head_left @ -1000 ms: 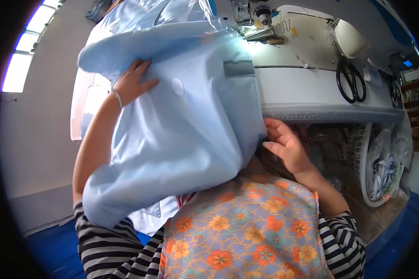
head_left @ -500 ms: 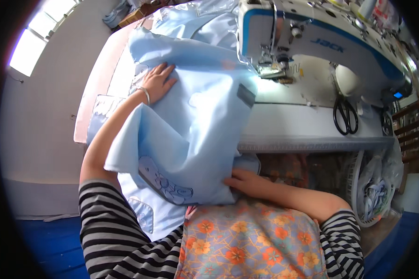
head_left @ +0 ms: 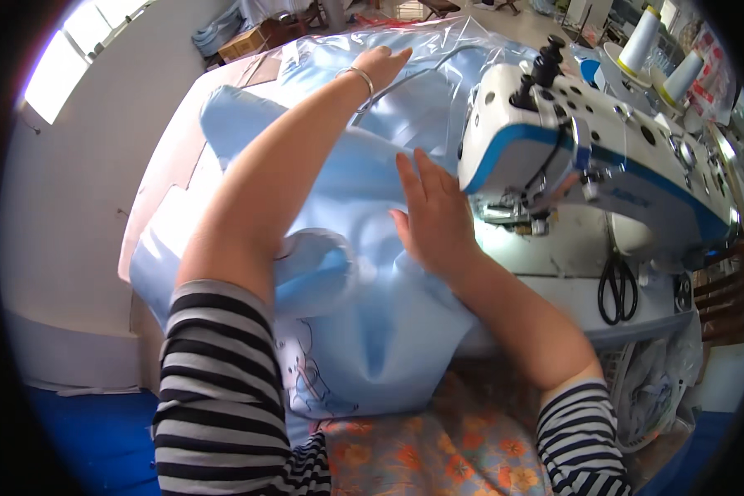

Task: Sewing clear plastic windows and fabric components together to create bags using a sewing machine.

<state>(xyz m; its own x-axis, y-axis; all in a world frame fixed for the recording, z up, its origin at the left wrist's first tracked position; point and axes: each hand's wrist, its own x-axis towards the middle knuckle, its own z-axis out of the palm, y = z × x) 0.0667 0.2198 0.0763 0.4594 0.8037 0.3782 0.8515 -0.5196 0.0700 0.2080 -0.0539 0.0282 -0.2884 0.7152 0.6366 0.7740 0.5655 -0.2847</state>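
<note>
Light-blue cloth point(head_left: 397, 339) lies in folds over the table's left part and hangs down to my lap, with a printed cartoon figure point(head_left: 310, 380) near its lower edge. My right hand point(head_left: 438, 215) rests on the cloth with fingers spread, just left of the sewing machine's point(head_left: 521, 140) needle area. My left arm stretches far forward across the cloth. At its end my left hand point(head_left: 378, 66), a bracelet on its wrist, is closed at more light-blue fabric point(head_left: 422, 112) with grey piping, partly under clear plastic point(head_left: 467, 35). What its fingers grip is hidden.
Black-handled scissors point(head_left: 617, 289) lie on the table right of the cloth. Thread cones point(head_left: 641, 41) stand behind the machine. A white basket point(head_left: 636, 388) with plastic bags sits below the table's right side. A wall point(head_left: 74, 215) bounds the left.
My left hand has moved from the near cloth forward to the far fabric. My right hand has risen from the cloth's lower edge to beside the machine. The view has shifted, showing more behind the table.
</note>
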